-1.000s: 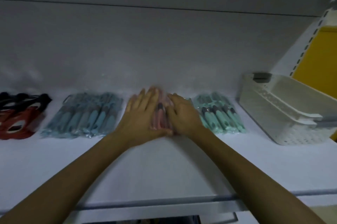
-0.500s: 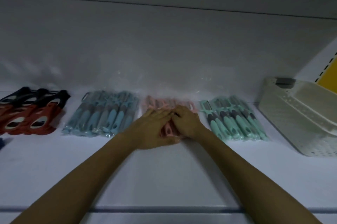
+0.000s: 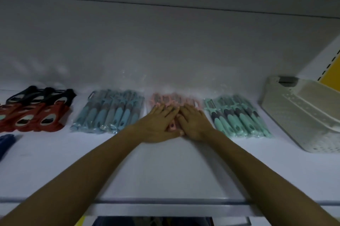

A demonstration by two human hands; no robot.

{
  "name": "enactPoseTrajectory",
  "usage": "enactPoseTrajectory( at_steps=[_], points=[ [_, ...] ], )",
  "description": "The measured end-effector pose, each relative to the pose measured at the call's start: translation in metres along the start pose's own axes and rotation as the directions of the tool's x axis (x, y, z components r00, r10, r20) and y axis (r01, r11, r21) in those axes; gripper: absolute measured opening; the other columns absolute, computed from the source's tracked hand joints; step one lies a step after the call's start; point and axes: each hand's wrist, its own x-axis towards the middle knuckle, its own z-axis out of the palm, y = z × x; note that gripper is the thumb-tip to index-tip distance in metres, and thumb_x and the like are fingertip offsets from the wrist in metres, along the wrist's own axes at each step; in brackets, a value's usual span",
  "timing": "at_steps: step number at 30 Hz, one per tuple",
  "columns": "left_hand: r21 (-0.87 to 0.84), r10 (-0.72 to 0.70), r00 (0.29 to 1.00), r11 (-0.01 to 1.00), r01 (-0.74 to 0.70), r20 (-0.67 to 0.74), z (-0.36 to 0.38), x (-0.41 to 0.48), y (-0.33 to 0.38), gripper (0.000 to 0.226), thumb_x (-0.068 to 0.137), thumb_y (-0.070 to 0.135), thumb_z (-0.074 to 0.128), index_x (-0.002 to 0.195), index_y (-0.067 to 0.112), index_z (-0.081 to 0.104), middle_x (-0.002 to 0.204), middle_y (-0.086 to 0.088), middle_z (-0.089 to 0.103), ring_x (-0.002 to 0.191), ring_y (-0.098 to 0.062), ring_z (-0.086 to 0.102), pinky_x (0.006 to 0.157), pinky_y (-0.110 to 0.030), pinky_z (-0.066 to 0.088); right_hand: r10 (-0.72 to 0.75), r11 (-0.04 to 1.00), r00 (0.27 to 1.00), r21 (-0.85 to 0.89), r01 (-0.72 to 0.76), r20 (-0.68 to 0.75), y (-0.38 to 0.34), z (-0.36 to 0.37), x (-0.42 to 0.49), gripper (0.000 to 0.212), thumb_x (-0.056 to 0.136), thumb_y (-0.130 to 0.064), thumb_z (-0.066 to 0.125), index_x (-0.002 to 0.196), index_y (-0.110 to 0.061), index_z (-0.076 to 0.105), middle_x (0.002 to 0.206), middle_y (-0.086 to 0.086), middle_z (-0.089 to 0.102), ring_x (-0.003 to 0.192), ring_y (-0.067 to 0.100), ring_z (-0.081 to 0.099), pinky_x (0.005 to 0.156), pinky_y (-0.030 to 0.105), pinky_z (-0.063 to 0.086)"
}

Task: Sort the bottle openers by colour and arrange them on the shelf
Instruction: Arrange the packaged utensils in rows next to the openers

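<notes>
pink bottle openers: bagged, on shelf between blue and mint packs | left hand, right hand: flat, pressed on top, nothing pinched | handling: judged light, film slippery; best taken at pack sides

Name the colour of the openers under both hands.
Pink openers, seen in the head view.
</notes>
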Motion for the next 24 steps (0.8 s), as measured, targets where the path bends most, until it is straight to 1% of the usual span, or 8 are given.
enactPoseTrajectory(
  at_steps=[2, 5, 7, 9, 11, 15, 19, 24],
  points=[
    [-0.073, -0.093, 0.993, 0.993, 0.088, -0.074, 0.001, -0.001, -0.001, 0.105, 0.072, 0.087, 0.010, 0.150, 0.017, -0.001, 0.157, -0.004, -0.007, 0.145, -0.025, -0.010, 0.113, -0.036, -0.009, 0.072, 0.995, 0.991, 0.070, -0.064, -0.115, 0.000, -0.001, -0.001, 0.042, 0.101, -0.028, 0.034, 0.138, -0.012, 0.044, 0.150, 0.010, 0.035, 0.141, 0.024, 0.025, 0.114, 0.041, 0.021],
    [-0.051, -0.093, 0.996, 0.994, 0.092, -0.005, 0.007, -0.006, 0.001, 0.116, 0.064, 0.088, -0.004, 0.149, 0.009, -0.005, 0.157, -0.014, -0.007, 0.145, -0.027, -0.011, 0.117, -0.037, -0.006, 0.119, 0.993, 0.993, 0.029, -0.118, -0.017, 0.000, 0.003, -0.005, 0.050, 0.101, -0.032, 0.029, 0.146, -0.009, 0.030, 0.154, 0.011, 0.026, 0.143, 0.026, 0.021, 0.116, 0.041, 0.018],
    [-0.084, -0.070, 0.996, 0.994, 0.074, 0.050, 0.004, -0.009, 0.002, 0.108, 0.069, 0.084, 0.003, 0.149, 0.012, -0.009, 0.157, -0.014, -0.009, 0.144, -0.027, -0.013, 0.116, -0.036, -0.007, 0.075, 0.996, 0.997, 0.045, -0.075, 0.005, -0.001, 0.000, -0.006, 0.050, 0.102, -0.030, 0.029, 0.147, -0.007, 0.028, 0.153, 0.015, 0.027, 0.141, 0.027, 0.023, 0.116, 0.037, 0.018],
    [-0.112, -0.059, 0.998, 0.992, 0.062, 0.028, 0.001, -0.009, 0.000, 0.102, 0.072, 0.083, 0.007, 0.149, 0.019, -0.011, 0.157, -0.009, -0.014, 0.143, -0.024, -0.017, 0.113, -0.035, -0.009, 0.088, 0.985, 0.994, 0.155, -0.077, -0.070, -0.002, -0.005, -0.009, 0.048, 0.102, -0.027, 0.032, 0.146, -0.009, 0.030, 0.153, 0.014, 0.027, 0.142, 0.026, 0.022, 0.117, 0.031, 0.015],
    [-0.076, -0.072, 0.997, 0.995, 0.071, -0.008, 0.004, -0.012, 0.002, 0.100, 0.072, 0.083, 0.003, 0.150, 0.021, -0.008, 0.157, -0.007, -0.015, 0.143, -0.026, -0.018, 0.116, -0.038, -0.008, 0.074, 0.990, 0.993, 0.125, -0.062, -0.090, -0.002, -0.003, -0.012, 0.047, 0.102, -0.027, 0.032, 0.147, -0.011, 0.031, 0.154, 0.012, 0.025, 0.142, 0.027, 0.021, 0.115, 0.030, 0.011],
    [-0.022, -0.083, 0.989, 0.996, 0.087, 0.120, -0.006, -0.011, 0.001, 0.082, 0.087, 0.071, 0.020, 0.150, 0.026, -0.005, 0.159, 0.000, -0.007, 0.145, -0.022, -0.011, 0.116, -0.040, -0.007, 0.063, 0.994, 0.997, 0.092, -0.066, 0.037, 0.001, -0.008, -0.010, 0.048, 0.102, -0.027, 0.034, 0.144, -0.005, 0.034, 0.149, 0.019, 0.034, 0.136, 0.030, 0.030, 0.108, 0.026, 0.016],
    [0.093, -0.056, 0.996, 0.994, 0.063, -0.070, -0.025, -0.022, -0.005, 0.078, 0.091, 0.065, 0.025, 0.151, 0.022, 0.000, 0.159, 0.001, -0.002, 0.145, -0.015, -0.008, 0.114, -0.039, -0.012, 0.034, 0.992, 0.990, 0.121, -0.018, -0.136, -0.016, -0.018, -0.001, 0.046, 0.102, -0.031, 0.033, 0.140, -0.007, 0.043, 0.145, 0.016, 0.043, 0.136, 0.027, 0.037, 0.114, 0.031, 0.022],
    [0.144, -0.107, 0.971, 0.980, 0.140, -0.214, -0.056, -0.071, -0.043, 0.058, 0.099, 0.049, 0.025, 0.150, 0.022, 0.019, 0.158, 0.005, 0.012, 0.145, -0.010, 0.003, 0.113, -0.031, -0.007, -0.154, 0.977, 0.981, 0.132, 0.169, -0.121, -0.082, 0.004, 0.016, 0.043, 0.101, -0.027, 0.038, 0.140, -0.009, 0.044, 0.147, 0.012, 0.042, 0.137, 0.022, 0.035, 0.114, 0.030, 0.022]
  ],
)
